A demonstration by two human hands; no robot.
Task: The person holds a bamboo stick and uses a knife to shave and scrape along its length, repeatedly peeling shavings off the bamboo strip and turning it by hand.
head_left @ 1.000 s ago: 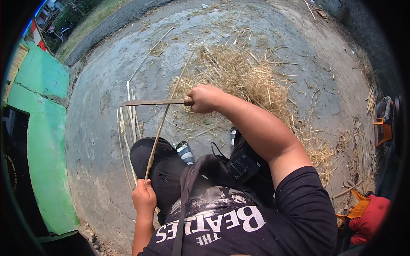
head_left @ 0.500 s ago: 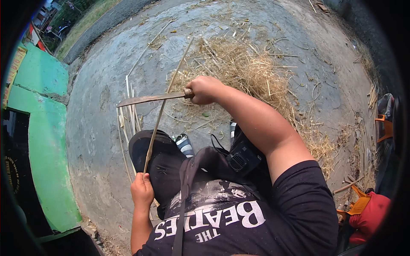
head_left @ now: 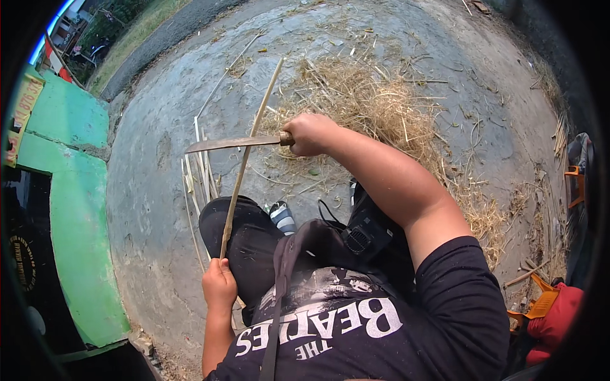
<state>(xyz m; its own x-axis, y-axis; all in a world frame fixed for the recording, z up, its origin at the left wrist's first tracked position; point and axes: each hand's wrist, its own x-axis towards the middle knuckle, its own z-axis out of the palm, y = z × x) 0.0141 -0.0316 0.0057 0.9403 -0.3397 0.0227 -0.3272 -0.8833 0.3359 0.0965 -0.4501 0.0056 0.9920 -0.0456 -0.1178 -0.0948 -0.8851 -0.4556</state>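
Note:
My left hand [head_left: 219, 284] is closed around the lower end of a long, pale bamboo strip [head_left: 237, 184]. The strip slants up and away, passing over my left knee. In my right hand [head_left: 311, 133], the wooden handle of a machete [head_left: 219, 145] is gripped, its long blade pointing left. The blade lies across the upper part of the strip and seems to touch it. Beyond my left knee, several thin bamboo strips [head_left: 205, 166] lie together on the ground.
A heap of tan shavings [head_left: 362, 105] covers the concrete ahead. A green wall [head_left: 79, 209] stands at the left. On the right are a red item [head_left: 556, 320] and orange plastic parts [head_left: 540, 298]. A small black device [head_left: 359, 240] rests at my lap.
The bamboo strip has turned a little and now shows a broader face. The blade still crosses its upper part. The whole view has shifted slightly.

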